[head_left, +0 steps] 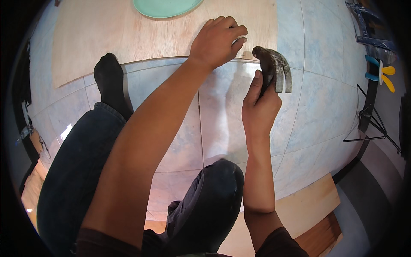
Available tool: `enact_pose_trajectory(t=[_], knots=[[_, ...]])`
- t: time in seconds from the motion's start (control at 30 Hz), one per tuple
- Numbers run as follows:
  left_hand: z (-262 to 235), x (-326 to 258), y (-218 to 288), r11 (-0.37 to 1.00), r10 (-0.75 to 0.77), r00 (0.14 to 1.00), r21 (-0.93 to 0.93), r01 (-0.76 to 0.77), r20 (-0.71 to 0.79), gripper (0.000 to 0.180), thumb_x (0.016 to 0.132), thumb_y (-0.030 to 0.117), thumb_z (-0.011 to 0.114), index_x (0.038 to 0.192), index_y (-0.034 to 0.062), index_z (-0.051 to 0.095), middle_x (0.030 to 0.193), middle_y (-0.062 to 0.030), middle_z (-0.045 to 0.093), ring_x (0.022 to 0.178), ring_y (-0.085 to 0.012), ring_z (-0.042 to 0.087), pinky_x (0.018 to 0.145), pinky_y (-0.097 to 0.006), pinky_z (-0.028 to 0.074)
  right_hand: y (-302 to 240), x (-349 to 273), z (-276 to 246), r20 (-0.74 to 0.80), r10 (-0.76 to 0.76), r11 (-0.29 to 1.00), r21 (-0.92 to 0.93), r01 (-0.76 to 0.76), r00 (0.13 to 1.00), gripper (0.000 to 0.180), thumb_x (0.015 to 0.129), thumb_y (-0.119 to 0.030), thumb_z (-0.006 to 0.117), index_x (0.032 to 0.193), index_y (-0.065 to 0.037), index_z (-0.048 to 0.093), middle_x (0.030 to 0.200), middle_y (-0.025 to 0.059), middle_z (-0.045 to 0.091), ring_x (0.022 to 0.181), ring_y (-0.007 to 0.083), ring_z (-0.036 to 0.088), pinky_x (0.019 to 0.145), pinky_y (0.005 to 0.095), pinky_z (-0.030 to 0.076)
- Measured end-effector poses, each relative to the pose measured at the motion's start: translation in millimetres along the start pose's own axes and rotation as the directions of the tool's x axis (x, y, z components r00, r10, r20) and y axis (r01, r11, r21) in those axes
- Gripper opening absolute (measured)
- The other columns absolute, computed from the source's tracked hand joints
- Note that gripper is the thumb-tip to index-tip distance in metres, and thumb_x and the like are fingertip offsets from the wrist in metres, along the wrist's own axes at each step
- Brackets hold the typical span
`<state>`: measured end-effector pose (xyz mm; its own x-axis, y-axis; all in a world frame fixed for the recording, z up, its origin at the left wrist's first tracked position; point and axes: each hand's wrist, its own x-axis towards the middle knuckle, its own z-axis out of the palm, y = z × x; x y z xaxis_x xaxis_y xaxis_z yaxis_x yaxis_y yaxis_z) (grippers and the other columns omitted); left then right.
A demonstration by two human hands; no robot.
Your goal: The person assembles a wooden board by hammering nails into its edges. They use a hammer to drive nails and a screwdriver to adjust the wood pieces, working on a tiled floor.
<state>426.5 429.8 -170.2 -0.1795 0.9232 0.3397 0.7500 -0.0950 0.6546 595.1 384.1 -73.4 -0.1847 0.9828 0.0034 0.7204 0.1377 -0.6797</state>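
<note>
My right hand [259, 109] grips a claw hammer [274, 66] close under its dark metal head, held above the tiled floor just in front of a plywood sheet [94, 38]. My left hand [218, 40] rests on the near edge of that sheet, fingers curled and pinched around something small and pale that I cannot make out. The hammer head hangs just right of the left hand's fingertips.
A pale green round plate [165, 6] lies on the plywood's far edge. My legs in dark trousers and a black sock [109, 77] stretch over the tiles. More wood boards [308, 210] lie at lower right. A black stand [370, 124] and blue-yellow clamps [381, 73] sit at right.
</note>
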Motion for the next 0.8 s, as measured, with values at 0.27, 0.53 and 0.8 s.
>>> enact_pose_trajectory(t=[0.27,0.53,0.8], knots=[[3,2,1,1.0,-0.001,1.0,0.009,0.001,0.003,0.018,0.095,0.023,0.077,0.11,0.0149,0.079,0.099,-0.0037,0.07,0.099,-0.0255,0.067,0.094,-0.043,0.053,9,-1,11,0.005,-0.046,0.997,-0.057,0.046,0.999,0.028,0.111,-0.019,0.058,0.123,0.006,0.065,0.077,0.0265,0.07,0.064,0.042,0.066,0.059,0.0488,0.051],[0,2,0,1.0,-0.007,1.0,-0.01,0.007,0.011,0.02,0.095,0.024,0.076,0.112,0.0143,0.079,0.099,-0.0043,0.069,0.099,-0.0258,0.067,0.094,-0.043,0.053,6,0,5,0.022,0.078,0.997,-0.002,-0.078,0.997,0.027,0.109,-0.015,0.061,0.125,0.007,0.062,0.078,0.0268,0.071,0.067,0.0457,0.071,0.06,0.0487,0.053],[-3,3,6,0.998,-0.05,0.997,-0.025,0.051,0.05,0.021,0.097,0.025,0.074,0.114,0.0149,0.08,0.103,-0.004,0.07,0.103,-0.0256,0.066,0.097,-0.043,0.052,10,-6,-9,-0.006,0.133,0.991,0.009,-0.133,0.991,0.025,0.109,-0.014,0.061,0.126,0.004,0.063,0.079,0.0235,0.071,0.068,0.0417,0.072,0.062,0.0455,0.054]])
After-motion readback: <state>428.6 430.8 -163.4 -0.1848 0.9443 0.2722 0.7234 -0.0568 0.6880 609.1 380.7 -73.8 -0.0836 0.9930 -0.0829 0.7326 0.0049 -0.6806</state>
